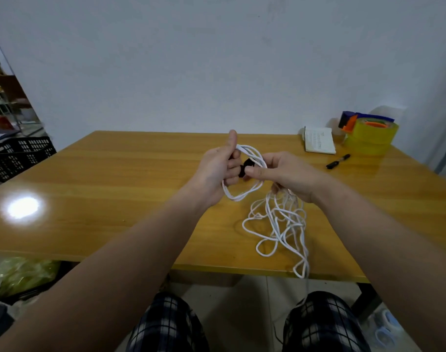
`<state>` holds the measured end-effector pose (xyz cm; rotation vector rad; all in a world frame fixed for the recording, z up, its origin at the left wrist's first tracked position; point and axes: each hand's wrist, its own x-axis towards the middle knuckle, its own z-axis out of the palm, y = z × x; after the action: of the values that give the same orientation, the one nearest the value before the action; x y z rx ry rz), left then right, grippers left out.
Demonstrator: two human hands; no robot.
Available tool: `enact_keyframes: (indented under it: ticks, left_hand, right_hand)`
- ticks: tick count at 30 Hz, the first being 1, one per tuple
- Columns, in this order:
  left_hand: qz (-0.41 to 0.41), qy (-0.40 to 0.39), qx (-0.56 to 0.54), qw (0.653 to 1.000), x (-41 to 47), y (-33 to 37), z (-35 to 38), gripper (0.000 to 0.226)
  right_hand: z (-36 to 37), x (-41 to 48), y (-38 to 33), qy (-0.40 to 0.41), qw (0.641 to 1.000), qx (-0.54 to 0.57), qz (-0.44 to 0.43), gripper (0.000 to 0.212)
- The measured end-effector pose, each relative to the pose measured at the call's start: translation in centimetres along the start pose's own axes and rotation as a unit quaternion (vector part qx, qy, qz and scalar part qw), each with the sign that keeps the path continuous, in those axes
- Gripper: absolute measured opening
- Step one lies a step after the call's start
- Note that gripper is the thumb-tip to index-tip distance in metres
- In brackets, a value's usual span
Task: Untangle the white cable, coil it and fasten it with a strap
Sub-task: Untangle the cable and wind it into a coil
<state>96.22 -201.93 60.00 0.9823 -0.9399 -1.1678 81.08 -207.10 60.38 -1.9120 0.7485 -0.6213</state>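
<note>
Left grip (218, 166): curled round a few coiled loops of white cable (244, 196), thumb up.
Right grip (285, 174): at 3 o'clock of the loops, pinching a black piece, likely the strap (248, 164), against them.
Rest of white cable: tangled heap on desk (115, 186), 5 o'clock of right grip; one bight over near edge.
Method: clear tangle first; feed even loops, no twist; strap last.

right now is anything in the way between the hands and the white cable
Nothing visible: the left hand grips loops of the thin white cable, and the right hand pinches a small black strap beside them. The rest lies tangled.
</note>
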Motion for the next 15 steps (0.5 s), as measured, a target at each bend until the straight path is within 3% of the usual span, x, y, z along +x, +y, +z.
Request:
enact_keyframes:
  ticks: [4,8,12,15]
  left_hand:
    - [0.018,0.06,0.038,0.997,0.5,0.1,-0.3,0.043]
    - [-0.033,0.01,0.006,0.999,0.6,-0.1,-0.3,0.033]
    - [-0.137,-0.049,-0.103,0.984,0.5,-0.3,-0.5,0.033]
    - [-0.192,-0.093,-0.092,0.973,0.3,0.1,-1.0,0.039]
  right_hand:
    - [0.2,-0.1,0.2,-0.019,0.999,0.035,0.009,0.035]
    - [0.2,0.0,0.8,0.055,0.996,0.071,0.005,0.036]
    - [0.7,0.6,0.9,0.166,0.975,-0.138,-0.052,0.042]
    - [0.5,1.0,1.3,0.155,0.948,-0.265,-0.082,0.048]
